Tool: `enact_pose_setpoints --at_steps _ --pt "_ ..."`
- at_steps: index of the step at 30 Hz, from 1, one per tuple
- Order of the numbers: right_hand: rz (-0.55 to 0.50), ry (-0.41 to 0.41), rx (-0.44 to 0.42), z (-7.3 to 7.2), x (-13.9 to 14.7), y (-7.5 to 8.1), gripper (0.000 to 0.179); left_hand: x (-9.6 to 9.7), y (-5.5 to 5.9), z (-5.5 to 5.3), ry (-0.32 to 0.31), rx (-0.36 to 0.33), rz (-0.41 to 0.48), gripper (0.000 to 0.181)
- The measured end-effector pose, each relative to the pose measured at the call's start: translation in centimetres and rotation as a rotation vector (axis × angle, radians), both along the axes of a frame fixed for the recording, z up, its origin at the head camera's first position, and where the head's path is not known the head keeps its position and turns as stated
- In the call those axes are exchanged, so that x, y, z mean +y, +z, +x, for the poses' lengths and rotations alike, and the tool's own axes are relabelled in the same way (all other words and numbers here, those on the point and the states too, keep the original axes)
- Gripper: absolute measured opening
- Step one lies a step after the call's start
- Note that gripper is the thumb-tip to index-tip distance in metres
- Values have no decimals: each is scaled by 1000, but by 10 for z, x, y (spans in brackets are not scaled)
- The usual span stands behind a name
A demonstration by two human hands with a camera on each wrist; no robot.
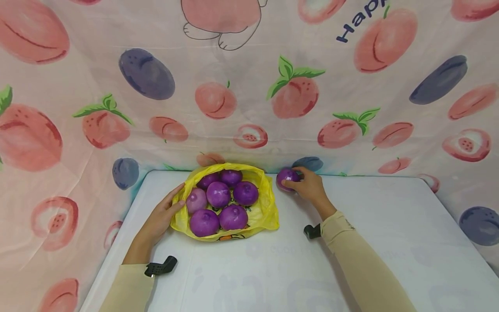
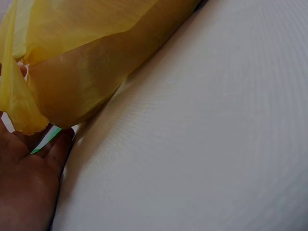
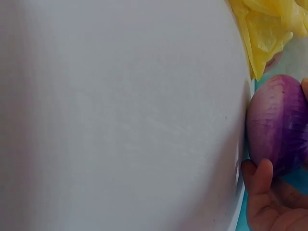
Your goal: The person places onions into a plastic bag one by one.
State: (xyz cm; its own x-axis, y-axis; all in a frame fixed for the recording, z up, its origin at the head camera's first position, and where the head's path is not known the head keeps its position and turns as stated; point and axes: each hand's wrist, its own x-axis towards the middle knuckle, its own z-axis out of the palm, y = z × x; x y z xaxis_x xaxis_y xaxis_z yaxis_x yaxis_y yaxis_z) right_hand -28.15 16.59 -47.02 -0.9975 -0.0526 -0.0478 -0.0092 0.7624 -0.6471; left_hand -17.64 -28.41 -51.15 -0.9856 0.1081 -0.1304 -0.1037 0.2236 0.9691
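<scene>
A yellow plastic bag (image 1: pixel 269 216) lies on the table with its mouth spread wide, and several red onions (image 1: pixel 218 194) sit inside. At the bag's left rim is my left hand (image 1: pixel 159 219); its fingers and thumb hold the plastic edge. The left wrist view shows the bag's side (image 2: pixel 91 72) close up, partly covering the fingers of that hand (image 2: pixel 29 183). To the right of the bag, my right hand (image 1: pixel 309 188) grips a single red onion (image 1: pixel 286 178) between thumb and fingers. That onion (image 3: pixel 276 125) appears at the right edge of the right wrist view, beside the fingers.
The white-covered table (image 1: pixel 249 277) ends at a fruit-printed cloth (image 1: pixel 249 86) hanging behind and along the sides. The bag and the gripped onion are near the table's back edge. A black wrist device (image 1: pixel 160 266) is on the left forearm, another (image 1: pixel 312 231) on the right.
</scene>
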Motion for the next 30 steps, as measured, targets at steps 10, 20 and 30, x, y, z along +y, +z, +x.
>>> enact_pose_setpoints --at_steps 10,20,30 --pt "-29 -30 -23 4 -1 7 76 0 0 0 -10 0 7 64" --pt "-73 16 -6 16 -4 22 77 1 3 3 -33 18 56 62" --pt "-105 75 19 31 -8 35 75 0 4 3 -16 0 7 62"
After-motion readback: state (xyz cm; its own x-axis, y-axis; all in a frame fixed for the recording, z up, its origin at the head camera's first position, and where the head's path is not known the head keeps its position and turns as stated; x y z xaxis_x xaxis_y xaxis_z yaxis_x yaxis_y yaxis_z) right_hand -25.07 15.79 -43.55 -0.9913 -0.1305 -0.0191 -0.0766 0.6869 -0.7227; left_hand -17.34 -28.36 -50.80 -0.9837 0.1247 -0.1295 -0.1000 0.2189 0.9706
